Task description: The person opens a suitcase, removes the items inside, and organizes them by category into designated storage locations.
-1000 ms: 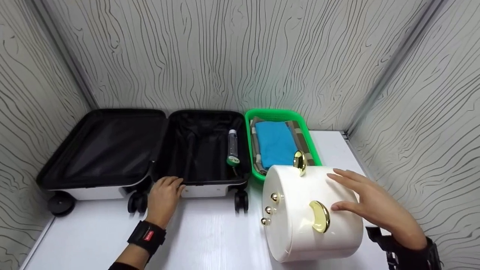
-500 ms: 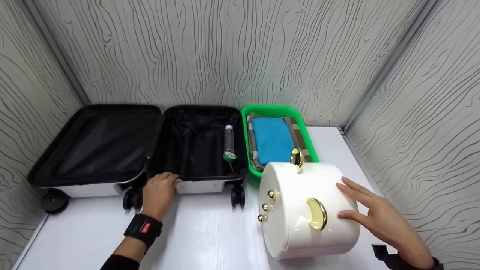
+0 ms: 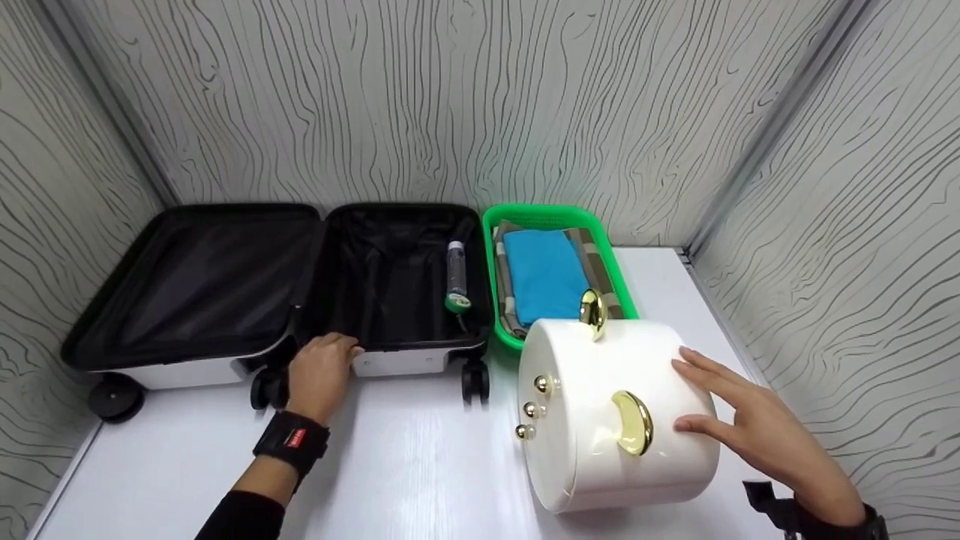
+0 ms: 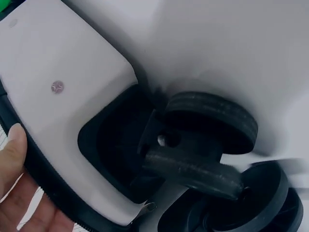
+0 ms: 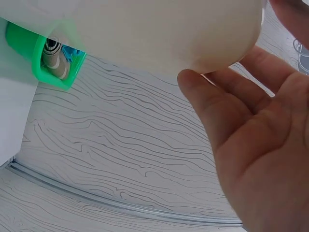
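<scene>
Suitcase (image 3: 277, 292) and white drum-shaped box (image 3: 600, 390) share the white surface (image 3: 405, 457) in front of me. On my head view the suitcase lies spread open at the left, both black-lined halves facing up, with a clear bottle (image 3: 456, 274) with a green end resting along the right side of the right half. The left grip (image 3: 321, 375) is curled over that half's front rim and has hold of it, just beside the black wheels (image 3: 474, 381) at the hinge side. The box is to the right of the suitcase, its flat end with gold balls (image 3: 541, 384) facing left and a gold crescent (image 3: 637, 427) on its near side; from my angle it covers the near corner of a green basket (image 3: 544, 217). In the basket I see a folded blue cloth (image 3: 544, 277) on a brown checked one (image 3: 596, 262). The right grip (image 3: 765, 427) is well open, thumb and fingers spread against the box near its right end.

On my left wrist view, the left grip's thumb presses one side of the black rim, its other fingers beyond the edge; the wheels are close by, partly blurred.

On my right wrist view, the right grip's thumb touches the box's edge while its fingers reach behind; I cannot tell how firmly they bear on it. The basket shows past the box, near the patterned wall (image 5: 130, 125).
</scene>
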`<state>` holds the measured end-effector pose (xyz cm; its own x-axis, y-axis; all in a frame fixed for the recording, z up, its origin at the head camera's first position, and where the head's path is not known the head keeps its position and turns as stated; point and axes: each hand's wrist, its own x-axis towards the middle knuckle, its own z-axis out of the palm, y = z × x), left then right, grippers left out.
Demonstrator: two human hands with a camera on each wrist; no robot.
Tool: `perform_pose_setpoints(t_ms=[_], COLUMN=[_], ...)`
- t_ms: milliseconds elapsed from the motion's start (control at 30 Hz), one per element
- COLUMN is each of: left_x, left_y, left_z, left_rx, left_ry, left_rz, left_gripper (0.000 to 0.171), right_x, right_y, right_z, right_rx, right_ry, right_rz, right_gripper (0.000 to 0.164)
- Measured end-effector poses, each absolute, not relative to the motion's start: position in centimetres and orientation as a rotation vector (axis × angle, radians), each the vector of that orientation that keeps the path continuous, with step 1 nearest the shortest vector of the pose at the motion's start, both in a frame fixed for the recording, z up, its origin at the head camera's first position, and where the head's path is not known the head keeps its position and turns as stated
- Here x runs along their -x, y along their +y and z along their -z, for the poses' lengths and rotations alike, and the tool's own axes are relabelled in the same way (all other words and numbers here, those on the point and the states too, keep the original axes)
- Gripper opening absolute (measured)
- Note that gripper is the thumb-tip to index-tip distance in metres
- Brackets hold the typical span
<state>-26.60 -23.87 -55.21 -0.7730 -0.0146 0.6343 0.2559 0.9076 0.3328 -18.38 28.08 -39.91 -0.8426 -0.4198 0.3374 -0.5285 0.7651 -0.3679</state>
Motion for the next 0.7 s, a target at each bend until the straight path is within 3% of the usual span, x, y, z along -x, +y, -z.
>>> perform_pose_setpoints(t_ms=[200, 433, 700], left_x=[25.7, 23.8, 22.6], left_y=[-20.9, -14.3, -7.6], left_z=[52.6, 48.7, 46.5], left_rx=[0.242, 0.525, 0.778], left_ry=[-2.469, -2.575, -2.667], left_rz=[0.709, 1.176, 1.326], left_gripper=[0.027, 0.037, 0.044], right_x=[18.5, 18.7, 19.3], right_y=[28.1, 28.2, 28.2], right_z=[39.5, 39.6, 39.0], right_rx=[-0.780, -0.780, -0.775], right_ry=[-2.733, -2.742, -2.778], right_rz=[-0.666, -0.637, -0.605], right_gripper=[0.069, 0.069, 0.070])
